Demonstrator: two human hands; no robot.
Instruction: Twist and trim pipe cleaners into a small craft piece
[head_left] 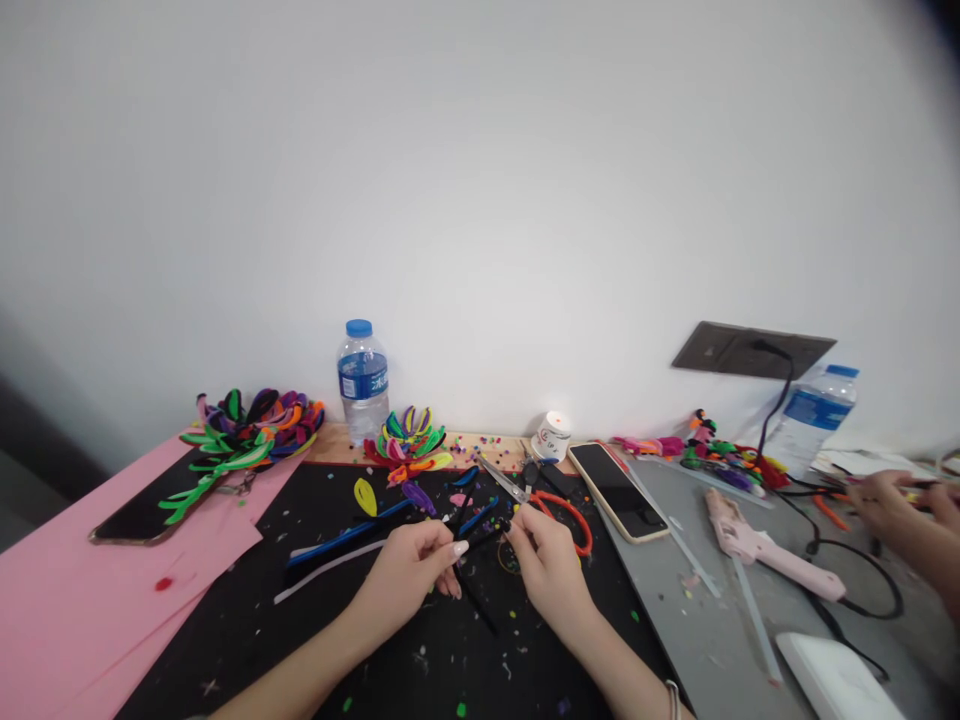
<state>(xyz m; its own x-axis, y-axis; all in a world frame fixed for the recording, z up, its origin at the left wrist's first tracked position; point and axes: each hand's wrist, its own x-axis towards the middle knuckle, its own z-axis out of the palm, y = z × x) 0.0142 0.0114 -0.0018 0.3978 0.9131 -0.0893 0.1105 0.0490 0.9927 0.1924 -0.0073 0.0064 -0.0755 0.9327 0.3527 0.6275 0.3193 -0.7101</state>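
A bottle [365, 410] is wearing a blue label [364, 378] and a little cup [552, 440] is showing dark writing, both too small to read, by the white wall [480, 220], while the left hand [420, 565] and right hand [551, 565] are pinching a black fuzzy stick [489, 537] between them over a messy black mat [420, 665].

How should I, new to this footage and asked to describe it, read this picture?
There is no machine here: the left hand and right hand are a person's own, filmed by a camera worn on their head. Both hold thin black strips. Orange-handled scissors lie mostly on the black mat; a pink glue gun lies on the grey surface to the right. A bottle stands near the wall, between colourful bundles of looped strips. The hand at the far right is another person's.
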